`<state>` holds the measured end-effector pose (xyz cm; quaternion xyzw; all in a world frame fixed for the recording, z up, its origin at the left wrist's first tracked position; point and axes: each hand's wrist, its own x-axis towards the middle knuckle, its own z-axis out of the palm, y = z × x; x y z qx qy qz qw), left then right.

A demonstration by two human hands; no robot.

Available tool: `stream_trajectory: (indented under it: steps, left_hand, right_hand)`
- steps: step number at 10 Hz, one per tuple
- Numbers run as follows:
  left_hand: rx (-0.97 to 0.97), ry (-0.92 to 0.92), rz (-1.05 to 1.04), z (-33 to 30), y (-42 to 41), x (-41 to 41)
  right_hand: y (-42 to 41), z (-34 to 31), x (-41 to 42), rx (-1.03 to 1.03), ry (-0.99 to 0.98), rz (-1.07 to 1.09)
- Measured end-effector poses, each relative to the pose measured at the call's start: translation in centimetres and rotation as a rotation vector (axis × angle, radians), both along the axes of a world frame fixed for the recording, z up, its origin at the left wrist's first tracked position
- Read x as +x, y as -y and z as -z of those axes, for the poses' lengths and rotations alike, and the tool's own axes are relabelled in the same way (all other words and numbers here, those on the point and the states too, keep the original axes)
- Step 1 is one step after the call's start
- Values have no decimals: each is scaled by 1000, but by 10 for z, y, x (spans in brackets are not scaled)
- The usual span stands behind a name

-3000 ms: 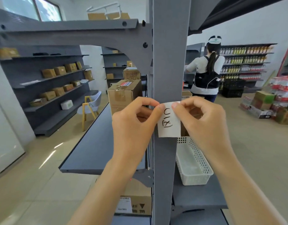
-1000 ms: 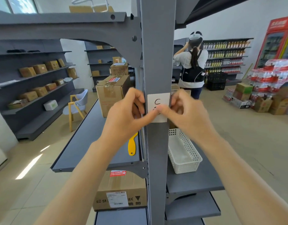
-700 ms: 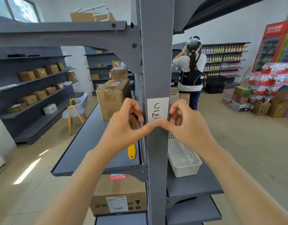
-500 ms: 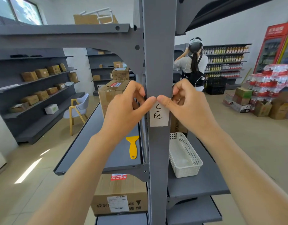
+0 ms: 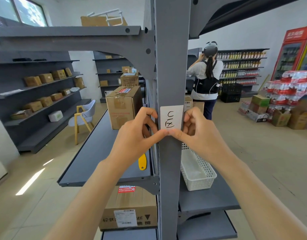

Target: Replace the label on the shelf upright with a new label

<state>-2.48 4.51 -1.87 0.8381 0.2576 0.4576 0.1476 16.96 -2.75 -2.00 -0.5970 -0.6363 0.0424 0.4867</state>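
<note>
We press the label onto the upright, left hand and right hand curled loosely beside it, thumbs flattening its lower edge so it sticks.

Matt grey painted metal upright; smooth white paper label; perforated white plastic basket; glossy yellow plastic scraper.

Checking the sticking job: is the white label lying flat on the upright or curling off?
Flat, as far as visible: the white label lies flush on the grey upright, both thumbs pressing its bottom edge.
</note>
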Motion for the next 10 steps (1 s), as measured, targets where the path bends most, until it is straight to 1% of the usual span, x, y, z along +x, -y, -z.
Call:
stream_trajectory:
  steps: [1,2,3,4,5,6,8,9,10]
  left_hand:
    - [19,-14,-9,1,0,-1]
    - [28,-76,-28,-3,0,-2]
    - [-67,-70,0,-16,1,-3]
    - [-159,-31,-27,-33,-1,1]
    - [-95,-17,-102,-35,0,4]
    - [-39,-48,-125,-20,4,3]
    - [32,-145,-219,8,12,0]
    - [-2,-155,-223,11,15,2]
    - [-156,-9,-141,5,17,-1]
  right_hand:
    - [0,2,1,9,1,-5]
    - [0,-1,1,-22,31,13]
    - [5,-15,-6,3,-26,-7]
    - [3,-35,-10,108,-12,61]
    - [-1,-40,-7,122,46,96]
    - [0,-26,-3,49,-5,48]
    - [3,4,-1,-34,2,11]
    - [4,4,-4,-56,40,18]
    - [23,-24,1,62,-160,12]
